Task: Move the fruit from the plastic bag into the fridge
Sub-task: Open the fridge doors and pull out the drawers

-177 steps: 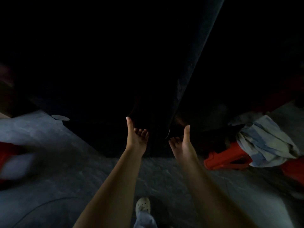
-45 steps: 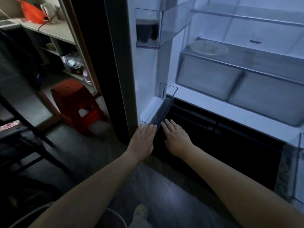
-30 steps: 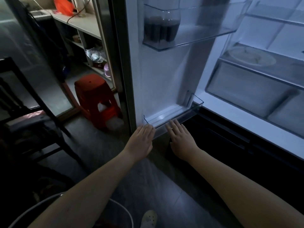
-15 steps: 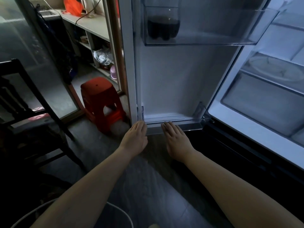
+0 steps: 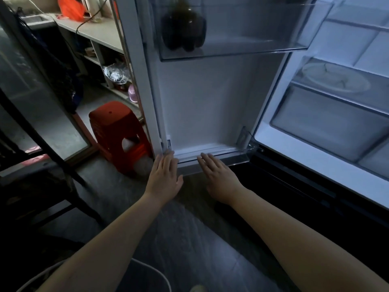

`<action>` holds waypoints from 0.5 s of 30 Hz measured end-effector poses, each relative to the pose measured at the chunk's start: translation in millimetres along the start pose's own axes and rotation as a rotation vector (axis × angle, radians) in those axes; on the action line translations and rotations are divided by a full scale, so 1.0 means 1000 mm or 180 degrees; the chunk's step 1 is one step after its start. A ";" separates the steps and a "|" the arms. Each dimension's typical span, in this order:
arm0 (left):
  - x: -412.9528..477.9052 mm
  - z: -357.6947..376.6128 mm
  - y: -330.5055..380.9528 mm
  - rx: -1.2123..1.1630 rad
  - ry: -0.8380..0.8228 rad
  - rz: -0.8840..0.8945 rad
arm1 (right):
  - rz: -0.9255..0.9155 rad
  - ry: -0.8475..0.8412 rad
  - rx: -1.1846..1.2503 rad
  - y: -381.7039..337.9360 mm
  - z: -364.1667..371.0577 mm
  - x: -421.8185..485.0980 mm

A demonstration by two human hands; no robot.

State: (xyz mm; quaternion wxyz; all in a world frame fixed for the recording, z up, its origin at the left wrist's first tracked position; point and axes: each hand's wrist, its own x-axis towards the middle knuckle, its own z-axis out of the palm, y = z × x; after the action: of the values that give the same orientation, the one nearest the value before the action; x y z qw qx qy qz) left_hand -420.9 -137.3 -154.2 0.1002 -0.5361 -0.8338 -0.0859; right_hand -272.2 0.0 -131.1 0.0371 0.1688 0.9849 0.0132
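Hands: the left hand (image 5: 163, 175) and the right hand (image 5: 219, 175) are held flat with fingers straight, side by side but apart. Nothing is gripped.
Contact: the left fingertips are laid on the bottom corner of the fridge door (image 5: 210, 102). The right fingertips are at the rim of the lower door bin (image 5: 223, 160).
Step in hand: opening the door wide is judged to be under way.
Method advised: pressure is best put on the door's solid edge, not the clear bin, until the fridge (image 5: 273, 114) is fully open.
Task item: no fruit is seen. An orange plastic bag (image 5: 70, 8), possibly the one meant, is noted on the counter (image 5: 94, 32), far above and left of the left hand.
Count: two hands; two door bins, the upper door bin (image 5: 242, 49) holding one dark bottle (image 5: 183, 30); one plate (image 5: 334, 79) up and right of the right hand; one red stool (image 5: 117, 131) just left of the left hand.
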 end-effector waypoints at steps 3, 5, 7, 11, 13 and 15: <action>0.008 -0.003 0.027 -0.0081 -0.0004 0.0244 | 0.0300 0.0175 0.0186 0.015 -0.008 -0.028; 0.016 -0.004 0.056 0.0035 -0.0041 0.0517 | 0.0548 0.0312 0.0269 0.031 -0.013 -0.056; 0.025 -0.006 0.092 0.0051 -0.0016 0.0745 | 0.0792 0.0438 0.0298 0.049 -0.018 -0.088; 0.045 -0.013 0.179 -0.0101 0.0034 0.1302 | 0.1342 0.0664 0.0248 0.087 -0.028 -0.163; 0.052 -0.015 0.224 -0.0207 0.0083 0.1589 | 0.1691 0.0706 0.0252 0.106 -0.030 -0.200; 0.056 -0.018 0.270 -0.0323 0.0119 0.1875 | 0.2000 0.0748 0.0206 0.123 -0.031 -0.238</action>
State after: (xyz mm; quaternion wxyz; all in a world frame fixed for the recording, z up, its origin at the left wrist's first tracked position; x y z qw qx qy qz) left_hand -196.6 18.2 -112.4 0.1092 -0.7576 -0.6350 -0.1045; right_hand -10.6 35.9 -78.9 -0.0879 0.4625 0.8821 0.0120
